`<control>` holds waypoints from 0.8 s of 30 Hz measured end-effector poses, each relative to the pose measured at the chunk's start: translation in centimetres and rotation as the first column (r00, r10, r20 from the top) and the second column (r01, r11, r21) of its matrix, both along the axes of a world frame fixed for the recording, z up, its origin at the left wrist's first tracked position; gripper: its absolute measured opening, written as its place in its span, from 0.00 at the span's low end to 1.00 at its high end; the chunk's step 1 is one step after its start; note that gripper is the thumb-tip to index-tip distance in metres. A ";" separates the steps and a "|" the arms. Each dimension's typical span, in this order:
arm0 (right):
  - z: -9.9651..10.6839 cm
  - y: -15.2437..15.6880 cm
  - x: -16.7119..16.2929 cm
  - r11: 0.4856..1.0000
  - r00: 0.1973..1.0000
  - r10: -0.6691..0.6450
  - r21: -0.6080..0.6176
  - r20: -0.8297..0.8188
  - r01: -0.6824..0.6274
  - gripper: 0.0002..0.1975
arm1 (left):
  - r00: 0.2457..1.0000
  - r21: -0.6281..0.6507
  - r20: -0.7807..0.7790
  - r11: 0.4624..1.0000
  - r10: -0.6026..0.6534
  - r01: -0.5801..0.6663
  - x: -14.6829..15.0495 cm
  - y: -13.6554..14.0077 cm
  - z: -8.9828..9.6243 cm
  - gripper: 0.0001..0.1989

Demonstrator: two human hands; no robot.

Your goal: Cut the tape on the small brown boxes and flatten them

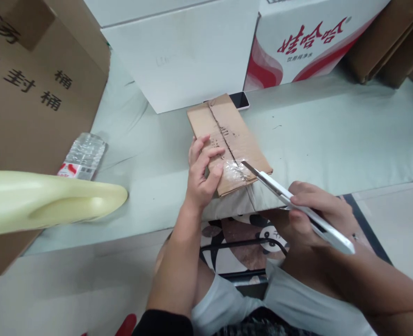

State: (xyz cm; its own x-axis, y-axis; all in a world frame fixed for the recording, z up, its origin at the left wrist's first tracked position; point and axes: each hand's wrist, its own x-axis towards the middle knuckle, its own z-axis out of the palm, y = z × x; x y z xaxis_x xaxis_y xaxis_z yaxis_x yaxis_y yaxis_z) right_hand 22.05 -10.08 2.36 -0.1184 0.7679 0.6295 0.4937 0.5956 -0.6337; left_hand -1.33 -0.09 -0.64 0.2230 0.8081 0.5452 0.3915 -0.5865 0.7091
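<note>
Left hand [202,170] lies flat on a small cardboard box [227,140], fingers spread over its near left part. Right hand [311,214], just right of the box, grips a white knife [297,205], blade tip touching the clear tape at the box's near edge. Box sits on a pale counter [332,135], a phone [239,99] peeking out behind it, a crushed bottle [82,156] well to its left.

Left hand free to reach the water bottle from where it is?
Probably yes: the left hand rests flat on the small cardboard box, holding nothing; bare surface lies between it and the water bottle.
</note>
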 end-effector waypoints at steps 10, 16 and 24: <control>1.5 0.7 -2.8 0.963 0.990 -0.010 0.268 0.141 -0.029 0.09 | 1.000 0.019 0.005 1.000 -0.002 0.002 0.1 -0.1 -0.1 0.19; 2.7 0.5 -3.8 0.979 0.978 -0.054 0.203 0.200 0.013 0.09 | 1.000 0.023 0.005 1.000 0.008 -0.008 0.3 -0.1 0.0 0.19; 3.6 0.4 -4.2 0.985 0.972 -0.085 0.164 0.220 0.049 0.08 | 1.000 0.031 0.003 0.999 0.009 -0.010 0.3 -0.1 0.0 0.19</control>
State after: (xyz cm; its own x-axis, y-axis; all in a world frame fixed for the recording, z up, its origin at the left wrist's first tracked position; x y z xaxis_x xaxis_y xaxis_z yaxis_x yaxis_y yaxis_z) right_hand 17.90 -9.67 5.92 -0.2230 0.6729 0.7054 0.6552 0.6392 -0.4027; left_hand -0.99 -0.20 -0.60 0.2140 0.7930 0.5704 0.3954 -0.6043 0.6917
